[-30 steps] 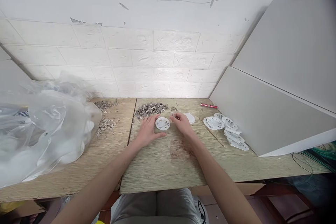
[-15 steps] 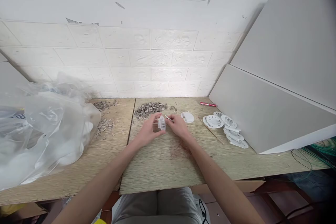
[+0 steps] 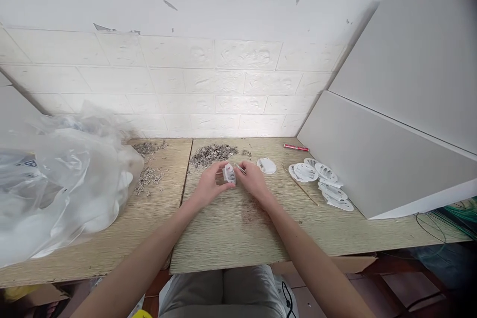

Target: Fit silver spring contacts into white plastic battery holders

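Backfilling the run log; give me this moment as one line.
left hand: gripping tilted white slotted piece | right hand: gripping slim metal item | item-piece contact: unclear | nearby: pile of small metal parts

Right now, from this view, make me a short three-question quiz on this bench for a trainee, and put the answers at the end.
1. Multiple choice: what does the right grip hold?
A) a plastic bag
B) a slender metal item
C) a thin wooden stick

2. True or false: the red pen lies to the right of the larger pile of small metal pieces.

3. Fill in the blank: the white slotted part is held in the person's ____ hand.

Key:
1. B
2. True
3. left: the left grip has its fingers and thumb around it.
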The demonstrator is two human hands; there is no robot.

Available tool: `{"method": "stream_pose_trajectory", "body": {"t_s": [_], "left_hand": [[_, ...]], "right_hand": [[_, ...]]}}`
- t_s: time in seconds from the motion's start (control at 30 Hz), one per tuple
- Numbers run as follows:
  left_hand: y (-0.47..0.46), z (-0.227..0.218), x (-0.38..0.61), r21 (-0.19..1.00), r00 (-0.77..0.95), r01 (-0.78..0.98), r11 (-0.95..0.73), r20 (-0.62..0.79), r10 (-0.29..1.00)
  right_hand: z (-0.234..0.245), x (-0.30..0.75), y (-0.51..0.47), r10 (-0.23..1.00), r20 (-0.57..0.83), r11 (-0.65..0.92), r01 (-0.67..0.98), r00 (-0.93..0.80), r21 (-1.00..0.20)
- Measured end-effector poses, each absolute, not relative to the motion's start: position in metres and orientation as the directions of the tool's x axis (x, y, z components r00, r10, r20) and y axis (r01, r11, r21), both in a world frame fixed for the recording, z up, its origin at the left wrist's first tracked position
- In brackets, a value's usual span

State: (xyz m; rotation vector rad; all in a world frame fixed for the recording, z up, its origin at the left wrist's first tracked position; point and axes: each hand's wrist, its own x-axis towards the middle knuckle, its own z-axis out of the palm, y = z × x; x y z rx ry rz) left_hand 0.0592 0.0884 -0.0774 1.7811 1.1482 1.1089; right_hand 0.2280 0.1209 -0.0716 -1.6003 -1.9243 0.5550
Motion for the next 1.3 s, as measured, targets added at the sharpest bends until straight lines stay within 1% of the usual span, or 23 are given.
{"method": "stream_pose_trajectory", "body": {"t_s": [0.17,0.27,0.4,0.5,0.63,0.83,1.3], "left_hand": [[0.0883,-0.0779,0.0591,0.863,0.226,0.335,-0.378,0.316,0.921],[0.0873,-0.077,0.0594,0.841,0.242,0.342,-0.419,0.353,0.904],[0.0868,-0.0759,0.0603,0.828,0.254,0.358,-0.432,0.359,0.898],[0.0864,-0.0755,0.0608,0.838,0.25,0.337,-0.43,0.36,0.899],[0.0852,-0.0747,0.061,0.853,0.253,0.313,-0.418,0.349,0.902],[0.0859,-0.0772,0.0582,0.835,0.247,0.339,-0.433,0.365,0.897],[0.0872,-0.0791,0.0573,0.788,0.256,0.397,-0.47,0.397,0.881]], "right_hand": [[-0.0731,0.2257,0.1193,0.98,0.169,0.187,0.77,-0.104,-0.61],[-0.0729,0.2251,0.1186,0.978,0.181,0.198,0.763,-0.107,-0.615],[-0.0712,0.226,0.1184,0.976,0.177,0.211,0.716,-0.124,-0.666],[-0.0699,0.2265,0.1181,0.975,0.159,0.223,0.66,-0.156,-0.717],[-0.0687,0.227,0.1171,0.971,0.148,0.233,0.618,-0.186,-0.751],[-0.0655,0.2308,0.1179,0.983,0.13,0.181,0.572,-0.129,-0.8],[-0.0719,0.2316,0.1226,0.982,0.116,0.184,0.602,-0.15,-0.777]]}}
